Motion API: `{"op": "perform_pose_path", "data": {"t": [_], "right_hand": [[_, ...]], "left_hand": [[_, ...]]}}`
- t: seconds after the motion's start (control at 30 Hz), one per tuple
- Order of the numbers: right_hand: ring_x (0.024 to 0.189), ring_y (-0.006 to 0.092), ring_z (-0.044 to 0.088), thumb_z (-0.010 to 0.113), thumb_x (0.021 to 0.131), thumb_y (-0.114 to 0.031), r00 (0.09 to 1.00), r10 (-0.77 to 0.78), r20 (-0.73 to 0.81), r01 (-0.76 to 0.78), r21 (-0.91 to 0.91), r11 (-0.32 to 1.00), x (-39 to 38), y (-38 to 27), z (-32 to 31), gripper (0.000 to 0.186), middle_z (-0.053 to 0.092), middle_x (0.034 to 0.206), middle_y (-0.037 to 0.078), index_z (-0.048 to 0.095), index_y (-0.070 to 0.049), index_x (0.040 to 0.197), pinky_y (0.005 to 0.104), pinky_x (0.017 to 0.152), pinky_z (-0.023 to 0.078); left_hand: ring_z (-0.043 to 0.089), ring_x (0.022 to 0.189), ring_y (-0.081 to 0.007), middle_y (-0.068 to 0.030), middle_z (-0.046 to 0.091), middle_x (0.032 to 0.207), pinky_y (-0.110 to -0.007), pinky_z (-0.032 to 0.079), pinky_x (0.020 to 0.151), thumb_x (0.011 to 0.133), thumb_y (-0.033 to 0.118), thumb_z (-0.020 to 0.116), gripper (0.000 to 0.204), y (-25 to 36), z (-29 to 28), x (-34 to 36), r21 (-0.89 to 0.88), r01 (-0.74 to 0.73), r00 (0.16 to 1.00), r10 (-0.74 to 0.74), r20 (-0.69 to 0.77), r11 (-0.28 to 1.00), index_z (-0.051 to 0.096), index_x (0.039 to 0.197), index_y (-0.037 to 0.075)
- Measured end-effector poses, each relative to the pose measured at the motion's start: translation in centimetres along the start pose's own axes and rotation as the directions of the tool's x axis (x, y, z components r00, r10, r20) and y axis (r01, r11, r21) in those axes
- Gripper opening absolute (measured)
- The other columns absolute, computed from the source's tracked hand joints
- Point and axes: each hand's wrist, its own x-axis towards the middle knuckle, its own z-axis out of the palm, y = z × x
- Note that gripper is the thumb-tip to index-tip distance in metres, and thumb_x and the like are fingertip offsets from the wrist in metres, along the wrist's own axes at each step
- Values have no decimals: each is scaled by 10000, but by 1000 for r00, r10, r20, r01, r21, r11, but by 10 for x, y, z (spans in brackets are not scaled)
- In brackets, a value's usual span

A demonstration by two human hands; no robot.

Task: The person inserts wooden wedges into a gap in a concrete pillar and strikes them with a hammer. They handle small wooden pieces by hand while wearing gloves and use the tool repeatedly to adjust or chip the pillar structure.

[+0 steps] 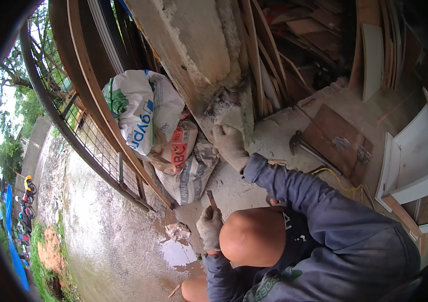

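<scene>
My right hand (228,144), in a pale work glove, rests flat against the broken foot of a rough concrete pillar (194,55). My left hand (209,226), also gloved, sits low beside my bare knee (249,236) and grips a thin brown tool or strip (211,199) that points up from the fist. Both arms wear blue-grey sleeves. What kind of tool it is cannot be made out.
Stuffed white and grey sacks (158,131) lean against the pillar's left side. A hammer (302,146) lies on the concrete floor by a brown board (337,138) and a yellow cord (335,178). White panels (415,156) stand right. Wooden slats (269,65) lean behind. A mesh gate (98,146), crumpled paper (176,231) and a puddle (176,252) lie left.
</scene>
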Motion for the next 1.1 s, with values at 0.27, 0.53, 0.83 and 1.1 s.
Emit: {"op": "perform_pose_path", "data": {"t": [0.27,0.53,0.83,1.1], "right_hand": [[459,130,549,532,1051,-341,986,144,80,-163,333,929,14,-16,-16,318,521,587,-17,639,-79,904,275,407,421],[436,153,509,553,1024,-302,977,215,-14,-198,326,924,25,-28,14,281,496,576,-18,645,-81,876,318,392,391],[439,181,571,554,1008,-262,960,281,5,-281,-46,959,42,-40,-1,268,524,584,9,630,-72,834,335,359,415],[452,147,579,544,1041,-307,964,187,187,-209,104,972,-3,-30,-24,287,537,596,-5,620,-69,900,273,392,445]], "left_hand": [[722,698,-215,-193,722,789,-372,528,647,945,198,669,258,0,-2,1,81,-35,999,38,-27,996,737,1083,-10],[713,691,-201,-187,723,792,-365,520,638,943,185,672,244,-6,1,-2,18,-7,1000,7,-21,1000,737,1078,-7],[729,696,-264,-197,717,777,-384,525,638,944,213,666,263,-1,2,-3,50,-93,995,94,-29,994,738,1072,-4],[730,693,-265,-191,721,771,-387,537,660,948,238,664,291,-10,8,5,-41,-101,995,101,7,994,742,1101,3]]}}
